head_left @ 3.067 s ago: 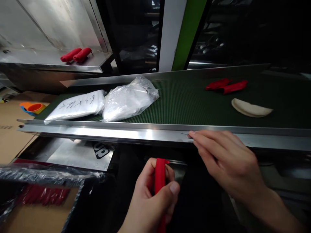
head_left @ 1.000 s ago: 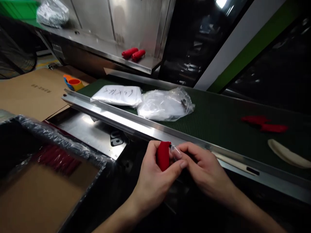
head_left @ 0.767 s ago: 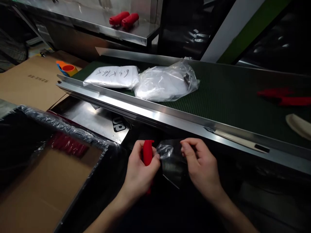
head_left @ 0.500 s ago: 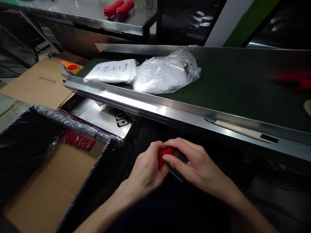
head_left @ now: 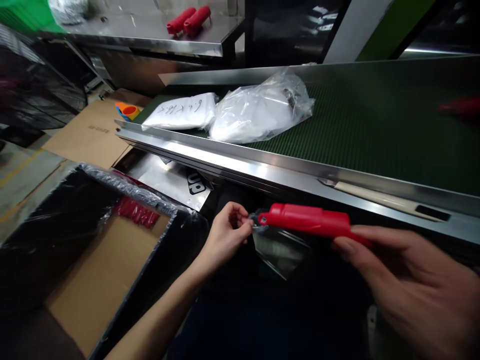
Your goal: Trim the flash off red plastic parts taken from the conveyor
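Left hand: my left hand point(head_left: 227, 230) is out in front of me, just below the steel rail point(head_left: 225, 162). Its thumb and fingertips are pinched shut on the top edge of a clear plastic sleeve point(head_left: 279, 250), and the sleeve hangs down from that pinch.

Right hand: my right hand point(head_left: 408, 282) is at the lower right of my view, close to the camera. Its thumb and fingers are closed on one end of a red grip point(head_left: 309, 218), with a firm pinch and nothing else in them.

Red grip: it is held level in the air between my hands, its narrow tip touching the mouth of the sleeve. I cannot tell whether the tip is inside.

Belt: a green conveyor belt point(head_left: 375, 145) runs behind the rail. On it lie a white package with handwriting point(head_left: 180, 112) and a bulging clear bag point(head_left: 258, 112) side by side, touching. A red piece point(head_left: 461, 106) sits at the right edge.

Rail: a cream strip with a dark slot point(head_left: 382, 196) lies along it.

Table: two red grips point(head_left: 188, 21) lie together on a steel table point(head_left: 150, 45) beyond the belt.

Box: to my left, a cardboard box point(head_left: 105, 270) with black plastic lining point(head_left: 86, 200) holds a row of red grips point(head_left: 135, 212) — blurred, so I can't count them.
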Available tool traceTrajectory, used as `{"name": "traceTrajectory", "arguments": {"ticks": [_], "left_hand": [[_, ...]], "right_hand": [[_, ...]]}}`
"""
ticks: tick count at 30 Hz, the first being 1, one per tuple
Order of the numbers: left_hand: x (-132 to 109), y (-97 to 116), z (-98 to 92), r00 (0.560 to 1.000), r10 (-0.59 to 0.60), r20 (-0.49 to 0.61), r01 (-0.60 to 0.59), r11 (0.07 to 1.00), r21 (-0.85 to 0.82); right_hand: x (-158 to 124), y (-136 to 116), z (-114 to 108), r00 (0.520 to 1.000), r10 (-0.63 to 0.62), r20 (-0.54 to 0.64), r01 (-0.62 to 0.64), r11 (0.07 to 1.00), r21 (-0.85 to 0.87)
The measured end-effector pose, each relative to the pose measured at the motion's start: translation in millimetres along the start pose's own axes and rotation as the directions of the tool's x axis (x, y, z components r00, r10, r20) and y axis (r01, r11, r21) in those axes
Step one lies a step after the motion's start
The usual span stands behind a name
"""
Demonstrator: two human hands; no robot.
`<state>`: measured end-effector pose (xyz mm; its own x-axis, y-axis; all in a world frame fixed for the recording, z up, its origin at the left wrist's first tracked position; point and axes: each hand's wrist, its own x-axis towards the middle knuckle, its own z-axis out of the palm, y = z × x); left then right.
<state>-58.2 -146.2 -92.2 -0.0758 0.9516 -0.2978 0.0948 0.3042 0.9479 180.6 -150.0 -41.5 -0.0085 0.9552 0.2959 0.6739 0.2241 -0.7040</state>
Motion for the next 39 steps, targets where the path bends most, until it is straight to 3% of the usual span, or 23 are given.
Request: {"name": "traceTrajectory", "arguments": {"ticks": [3,7,12,16,17,20,24,27,29,31,33,36,39], "left_hand": [[-0.2,5.8,2.6,0.996,-0.083,0.009,0.084,0.992,-0.092],[-7.6,13.9,8.1,0.991,-0.133,0.026,0.135,0.980,-0.147],[-11.3,12.4,8.7,0.996,-0.091,0.019,0.093,0.986,-0.138],[-11.5,1.2,3.2,0.999,0.034,-0.029,-0.034,0.999,-0.001],[-11.9,-2.4,1.9,0.997,0.076,-0.032,-0.074,0.996,0.046],[-14.4,-12.2,1.1,0.978,0.209,-0.026,-0.203,0.968,0.149],[-19.7,-21.2,7.9,0.941,0.333,-0.059,-0.321,0.934,0.158],[-23.2,-30.3,17.2,0.917,0.373,-0.141,-0.355,0.925,0.135],[-24.4,-38.2,24.2,0.900,0.386,-0.202,-0.368,0.922,0.120],[-25.2,-45.9,30.1,0.886,0.400,-0.235,-0.386,0.917,0.103],[-27.1,-51.1,32.5,0.877,0.413,-0.243,-0.404,0.910,0.088],[-32.3,-52.2,26.1,0.865,0.443,-0.236,-0.437,0.896,0.078],[-35.9,-47.0,9.1,0.864,0.446,-0.234,-0.439,0.895,0.085]], "right_hand": [[-12.7,1.0,2.5,0.969,-0.243,0.041,0.243,0.970,0.009],[-20.0,-3.6,13.9,0.856,-0.516,0.038,0.517,0.855,-0.040],[-23.2,-2.4,25.1,0.749,-0.654,0.105,0.661,0.748,-0.057],[-24.9,4.6,32.0,0.610,-0.762,0.216,0.782,0.623,-0.010],[-25.3,6.7,34.2,0.594,-0.769,0.235,0.790,0.613,0.006],[-27.0,11.0,42.2,0.642,-0.734,0.222,0.748,0.663,0.024],[-31.5,6.3,56.0,0.799,-0.599,0.059,0.601,0.799,-0.020],[-36.8,-4.0,71.8,0.911,-0.403,-0.089,0.401,0.915,-0.037],[-41.6,-10.0,85.8,0.971,-0.201,-0.127,0.209,0.977,0.050],[-46.8,-13.5,99.5,0.996,0.003,-0.094,0.015,0.982,0.190],[-50.6,-14.3,108.1,0.992,0.113,-0.060,-0.093,0.958,0.273],[-47.2,-12.1,104.9,0.998,-0.023,-0.062,0.037,0.972,0.233],[-31.2,-9.6,89.7,0.956,-0.281,0.078,0.261,0.943,0.206]]}}
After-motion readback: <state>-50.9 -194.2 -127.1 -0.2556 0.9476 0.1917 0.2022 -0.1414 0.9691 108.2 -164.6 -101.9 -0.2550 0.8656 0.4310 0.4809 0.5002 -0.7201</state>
